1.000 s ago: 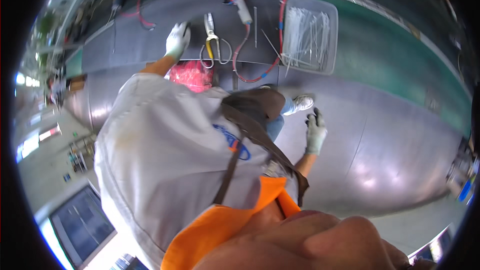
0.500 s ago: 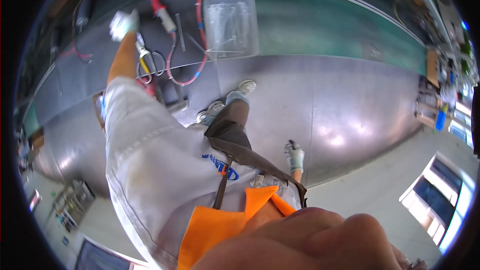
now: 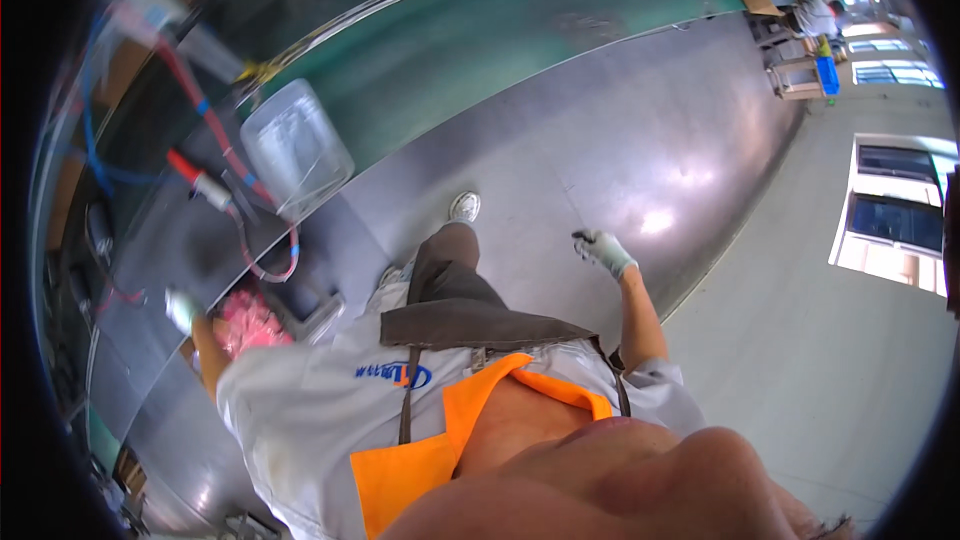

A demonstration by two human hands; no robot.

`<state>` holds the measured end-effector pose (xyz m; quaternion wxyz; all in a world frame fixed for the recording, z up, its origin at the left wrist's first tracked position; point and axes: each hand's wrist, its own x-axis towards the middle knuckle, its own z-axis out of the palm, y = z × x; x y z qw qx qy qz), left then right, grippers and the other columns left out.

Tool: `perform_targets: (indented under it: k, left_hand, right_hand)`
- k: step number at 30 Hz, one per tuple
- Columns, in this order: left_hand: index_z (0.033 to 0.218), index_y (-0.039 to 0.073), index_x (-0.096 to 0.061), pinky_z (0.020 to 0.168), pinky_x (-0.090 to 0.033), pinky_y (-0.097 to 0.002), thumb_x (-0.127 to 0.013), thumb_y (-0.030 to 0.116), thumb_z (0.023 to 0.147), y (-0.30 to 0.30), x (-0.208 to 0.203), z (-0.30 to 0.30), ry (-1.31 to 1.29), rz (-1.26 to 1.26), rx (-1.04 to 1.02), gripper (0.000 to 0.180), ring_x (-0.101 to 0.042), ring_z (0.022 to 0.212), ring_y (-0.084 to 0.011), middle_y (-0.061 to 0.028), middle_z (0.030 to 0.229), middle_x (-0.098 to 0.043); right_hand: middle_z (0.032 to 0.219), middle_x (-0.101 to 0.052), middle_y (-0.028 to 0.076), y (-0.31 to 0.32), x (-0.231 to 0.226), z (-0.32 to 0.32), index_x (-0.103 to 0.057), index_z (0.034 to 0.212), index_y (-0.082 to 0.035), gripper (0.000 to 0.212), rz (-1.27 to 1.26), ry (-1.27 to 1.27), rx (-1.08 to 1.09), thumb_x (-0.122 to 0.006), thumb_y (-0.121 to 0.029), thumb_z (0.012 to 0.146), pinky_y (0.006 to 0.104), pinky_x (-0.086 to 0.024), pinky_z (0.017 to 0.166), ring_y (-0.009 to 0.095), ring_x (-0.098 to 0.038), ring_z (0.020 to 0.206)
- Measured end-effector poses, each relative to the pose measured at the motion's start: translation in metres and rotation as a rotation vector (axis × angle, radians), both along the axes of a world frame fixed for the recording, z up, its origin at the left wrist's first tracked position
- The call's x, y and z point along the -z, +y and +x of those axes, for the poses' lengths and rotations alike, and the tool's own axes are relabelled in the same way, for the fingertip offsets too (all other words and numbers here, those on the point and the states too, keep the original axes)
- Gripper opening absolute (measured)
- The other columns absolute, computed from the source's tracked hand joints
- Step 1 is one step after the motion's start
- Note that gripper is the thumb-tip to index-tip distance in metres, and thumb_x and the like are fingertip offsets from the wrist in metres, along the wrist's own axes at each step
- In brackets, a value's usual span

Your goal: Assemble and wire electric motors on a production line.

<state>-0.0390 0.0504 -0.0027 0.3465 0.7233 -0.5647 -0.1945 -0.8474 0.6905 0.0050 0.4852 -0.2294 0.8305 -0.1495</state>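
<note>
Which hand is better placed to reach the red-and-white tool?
Left, likely: the left hand is at the bench, closer to the red-and-white handheld tool; the right hand is out over the floor, farther away.

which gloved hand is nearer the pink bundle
The left hand, seen just left of the pink bundle; the right hand is far off to the right, over the grey floor.

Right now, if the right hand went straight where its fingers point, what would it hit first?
The right hand would probably meet the green work surface first, passing near the shoe, though depth is unclear.
</note>
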Motion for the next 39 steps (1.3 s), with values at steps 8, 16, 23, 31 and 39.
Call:
perform_targets:
  k: [8,16,23,31,39]
  left_hand:
    - [0.098,0.01,-0.07,0.063,-0.052,-0.0362,-0.067,0.031,0.091,0.248,0.018,-0.223,-0.112,0.674,0.575,0.022,-0.061,0.067,-0.0216,-0.0043,0.079,-0.063]
    - [0.112,0.002,-0.064,0.067,-0.049,-0.0287,-0.057,0.003,0.085,0.324,-0.147,-1.008,0.103,0.161,1.393,0.028,-0.056,0.068,-0.0165,-0.0072,0.085,-0.058]
    - [0.123,0.001,-0.058,0.06,-0.047,-0.0241,-0.062,0.011,0.097,0.479,-0.173,-1.344,0.568,0.665,1.422,0.028,-0.055,0.066,-0.0095,-0.0006,0.08,-0.057]
    - [0.112,0.002,-0.063,0.064,-0.05,-0.0264,-0.062,0.013,0.096,0.604,-0.171,-1.626,0.505,0.56,1.438,0.019,-0.061,0.066,-0.0143,-0.0054,0.084,-0.064]
    - [0.114,0.001,-0.063,0.072,-0.05,-0.0285,-0.064,0.015,0.096,0.819,-0.179,-1.982,0.874,0.843,1.704,0.022,-0.061,0.076,-0.0151,-0.0053,0.09,-0.065]
  right_hand:
    - [0.088,-0.07,0.005,0.001,-0.041,-0.23,-0.064,0.129,-0.008,0.038,-0.143,0.269,0.22,-0.06,-0.019,0.093,0.0274,-0.052,0.071,0.011,-0.061,0.074]
    - [0.096,-0.069,0.017,0.047,-0.134,-0.415,-0.062,0.125,-0.005,0.039,-0.626,0.351,-0.136,-0.061,-0.024,0.091,0.0411,-0.055,0.077,0.028,-0.068,0.084]
    - [0.112,-0.072,0.011,0.17,-0.424,-0.611,-0.069,0.119,-0.006,0.03,-1.486,0.286,0.349,-0.063,-0.012,0.09,0.0323,-0.054,0.091,0.019,-0.068,0.1]
    - [0.108,-0.071,0.012,0.162,-0.413,-0.895,-0.069,0.117,-0.007,0.028,-1.311,0.455,0.307,-0.062,-0.014,0.091,0.0342,-0.054,0.088,0.022,-0.068,0.098]
    - [0.103,-0.071,0.013,0.277,-0.427,-1.197,-0.069,0.114,-0.009,0.026,-0.664,0.838,0.204,-0.062,-0.017,0.091,0.0363,-0.054,0.084,0.025,-0.068,0.094]
